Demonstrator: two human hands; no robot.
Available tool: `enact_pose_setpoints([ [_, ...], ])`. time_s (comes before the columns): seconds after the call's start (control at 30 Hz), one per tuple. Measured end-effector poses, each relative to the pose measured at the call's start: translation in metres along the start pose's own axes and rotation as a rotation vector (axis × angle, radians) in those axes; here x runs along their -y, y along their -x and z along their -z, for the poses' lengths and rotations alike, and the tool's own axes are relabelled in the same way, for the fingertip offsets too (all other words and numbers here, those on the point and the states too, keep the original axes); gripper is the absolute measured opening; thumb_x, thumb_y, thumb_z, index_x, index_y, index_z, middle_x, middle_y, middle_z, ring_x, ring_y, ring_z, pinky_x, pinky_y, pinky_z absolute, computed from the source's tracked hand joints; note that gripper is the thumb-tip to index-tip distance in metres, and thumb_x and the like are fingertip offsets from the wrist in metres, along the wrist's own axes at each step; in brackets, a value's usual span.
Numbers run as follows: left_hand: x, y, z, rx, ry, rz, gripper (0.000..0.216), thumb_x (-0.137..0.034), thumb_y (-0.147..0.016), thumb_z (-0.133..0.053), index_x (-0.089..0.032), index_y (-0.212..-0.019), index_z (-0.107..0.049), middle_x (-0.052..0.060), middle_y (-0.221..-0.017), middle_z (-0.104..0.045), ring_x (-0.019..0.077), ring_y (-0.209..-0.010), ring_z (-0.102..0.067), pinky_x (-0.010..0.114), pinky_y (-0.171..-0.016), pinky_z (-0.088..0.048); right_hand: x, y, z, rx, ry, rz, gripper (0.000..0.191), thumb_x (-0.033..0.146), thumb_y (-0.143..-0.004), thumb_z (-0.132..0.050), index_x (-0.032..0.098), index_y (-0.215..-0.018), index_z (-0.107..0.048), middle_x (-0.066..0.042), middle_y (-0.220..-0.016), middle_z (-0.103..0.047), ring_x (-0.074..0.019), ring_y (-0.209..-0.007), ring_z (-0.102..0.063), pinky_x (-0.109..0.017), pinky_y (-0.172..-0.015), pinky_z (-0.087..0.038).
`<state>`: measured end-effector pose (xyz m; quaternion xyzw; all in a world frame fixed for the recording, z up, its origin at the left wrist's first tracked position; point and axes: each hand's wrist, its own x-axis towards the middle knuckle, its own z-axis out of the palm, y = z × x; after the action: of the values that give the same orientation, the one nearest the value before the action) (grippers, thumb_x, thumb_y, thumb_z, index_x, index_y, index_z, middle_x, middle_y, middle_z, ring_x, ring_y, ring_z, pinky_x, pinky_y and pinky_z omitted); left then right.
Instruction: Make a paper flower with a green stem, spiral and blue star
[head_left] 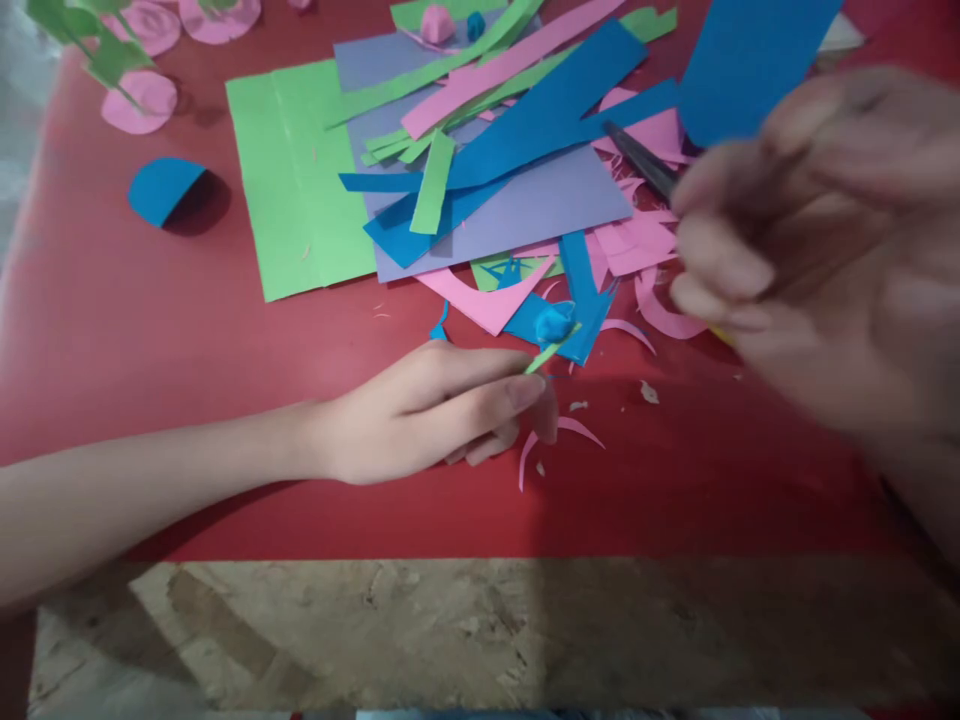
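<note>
My left hand [435, 410] rests on the red table [150, 330], fingers pinched on a thin green paper stem [551, 352] that carries a small blue paper flower [553, 322]. My right hand [825, 250] is raised close to the camera and blurred. Its fingers curl around a dark pair of scissors [641, 160], whose blades point up and left over the paper pile. A blue paper sheet [750, 60] shows just behind that hand.
A pile of green, purple, blue and pink paper sheets and strips [487, 150] covers the table's middle. Pink paper roses [139, 100] and a blue curled disc [161, 188] lie at the far left. Pink and blue scraps [559, 430] litter the table. Bare board [450, 630] runs along the near edge.
</note>
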<state>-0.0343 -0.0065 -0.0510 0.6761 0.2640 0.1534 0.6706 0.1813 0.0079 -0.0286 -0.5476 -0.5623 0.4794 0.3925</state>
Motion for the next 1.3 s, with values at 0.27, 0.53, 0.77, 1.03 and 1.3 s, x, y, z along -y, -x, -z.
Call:
enact_pose_setpoints([
  [0.27,0.003,0.0,0.001,0.014,-0.017,-0.034,0.033,-0.025,-0.095,-0.03,-0.013,-0.07,-0.047,-0.005,-0.054,-0.046,0.0025,-0.048,-0.041,0.012,-0.048,-0.037,0.0,0.021,-0.016,0.143,0.273,0.171,0.008,0.026,-0.079,-0.06,0.019,-0.08,-0.062,0.005,-0.058,-0.055,-0.0005,-0.048,-0.048,-0.009,-0.039,-0.034],
  [0.53,0.003,0.001,0.001,0.012,-0.032,-0.037,0.035,-0.026,-0.095,-0.029,-0.014,-0.067,-0.046,-0.004,-0.053,-0.046,0.0032,-0.048,-0.042,0.013,-0.048,-0.038,0.003,0.027,-0.025,0.099,0.227,0.129,0.008,0.022,-0.077,-0.061,0.021,-0.082,-0.066,0.005,-0.055,-0.05,-0.0017,-0.046,-0.042,-0.014,-0.042,-0.034],
  [0.77,0.005,0.0,0.001,0.018,-0.025,-0.046,0.035,-0.028,-0.096,-0.029,-0.014,-0.071,-0.049,-0.005,-0.053,-0.046,0.0044,-0.048,-0.043,0.015,-0.049,-0.039,0.003,0.026,-0.027,0.001,0.233,0.088,0.007,0.026,-0.076,-0.064,0.02,-0.074,-0.067,0.003,-0.064,-0.056,-0.0021,-0.053,-0.046,-0.016,-0.047,-0.036],
  [1.03,0.003,0.001,0.002,0.017,-0.023,-0.068,0.035,-0.026,-0.096,-0.027,-0.012,-0.083,-0.056,-0.005,-0.052,-0.044,0.0056,-0.049,-0.043,0.017,-0.053,-0.039,0.005,0.012,-0.019,0.064,-0.396,-0.041,0.009,0.019,-0.084,-0.053,0.018,-0.075,-0.052,0.0,-0.095,-0.056,-0.0035,-0.06,-0.044,-0.019,-0.047,-0.034],
  [1.3,0.007,0.002,-0.001,-0.031,0.118,0.014,0.035,-0.035,-0.095,-0.031,-0.013,-0.079,-0.053,-0.006,-0.051,-0.04,0.0052,-0.046,-0.04,0.018,-0.046,-0.032,-0.002,0.011,-0.018,0.233,-0.147,0.019,0.009,0.026,-0.083,-0.052,0.018,-0.083,-0.047,0.005,-0.057,-0.039,-0.0038,-0.046,-0.035,-0.018,-0.04,-0.029],
])
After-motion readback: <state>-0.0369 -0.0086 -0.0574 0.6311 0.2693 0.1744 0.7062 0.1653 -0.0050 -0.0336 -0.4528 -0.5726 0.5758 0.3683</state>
